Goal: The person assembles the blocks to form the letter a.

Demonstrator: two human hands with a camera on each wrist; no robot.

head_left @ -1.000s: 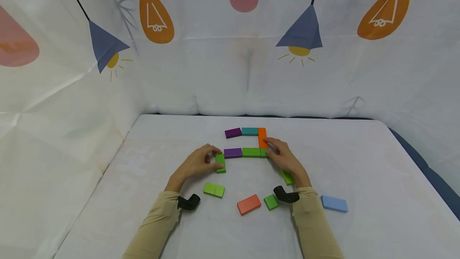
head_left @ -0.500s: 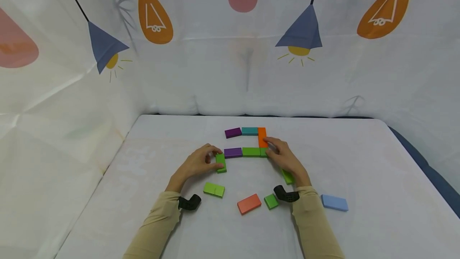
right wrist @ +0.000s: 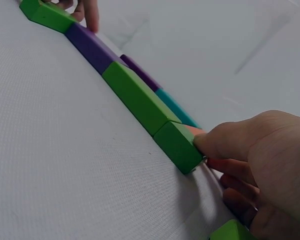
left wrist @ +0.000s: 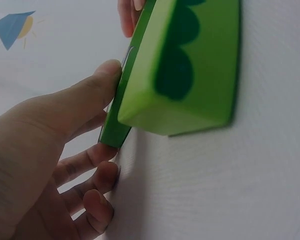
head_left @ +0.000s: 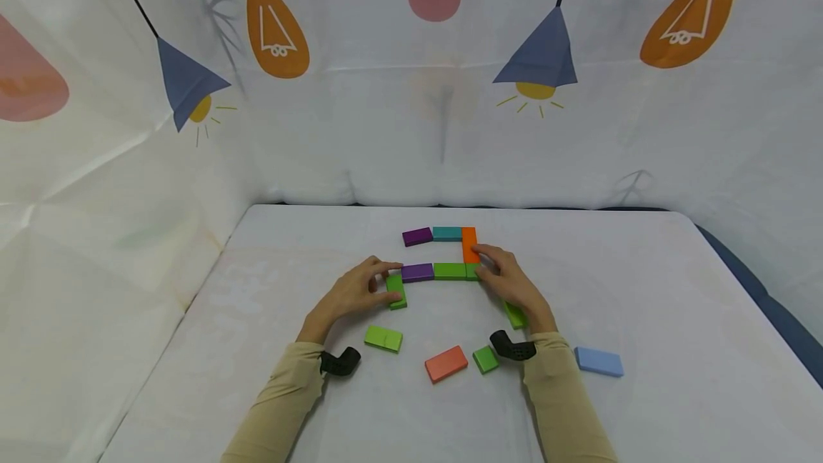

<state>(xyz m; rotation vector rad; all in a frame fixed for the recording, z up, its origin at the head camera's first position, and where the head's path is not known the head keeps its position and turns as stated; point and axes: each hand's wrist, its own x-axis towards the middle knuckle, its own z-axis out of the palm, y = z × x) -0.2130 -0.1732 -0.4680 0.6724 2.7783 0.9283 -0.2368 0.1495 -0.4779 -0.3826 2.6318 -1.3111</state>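
Note:
My left hand [head_left: 353, 288] pinches a green block [head_left: 396, 285] between thumb and fingers at the left end of a row, its index finger reaching the corner of the purple block [head_left: 417, 273]. To the right, a longer green block [head_left: 449, 271] and a small green block [right wrist: 177, 145] continue that row. My right hand [head_left: 511, 281] has its thumb against the small green block's outer end, while its index finger touches the side of the orange block [head_left: 470, 240]. Behind the row lie a teal block [head_left: 446, 234] and a dark purple block [head_left: 416, 236], joined to the orange block's far end.
Nearer me lie a light green block [head_left: 383, 339], a coral block [head_left: 446, 364] and a small green square [head_left: 485, 359]. Another green block [head_left: 514, 316] is partly under my right wrist. A blue block [head_left: 599, 361] lies right of that forearm on the white table [head_left: 257, 406].
My left index finger has stretched right onto the purple block's corner. The near end of the pinched green block has swung slightly right. My right hand stays in place.

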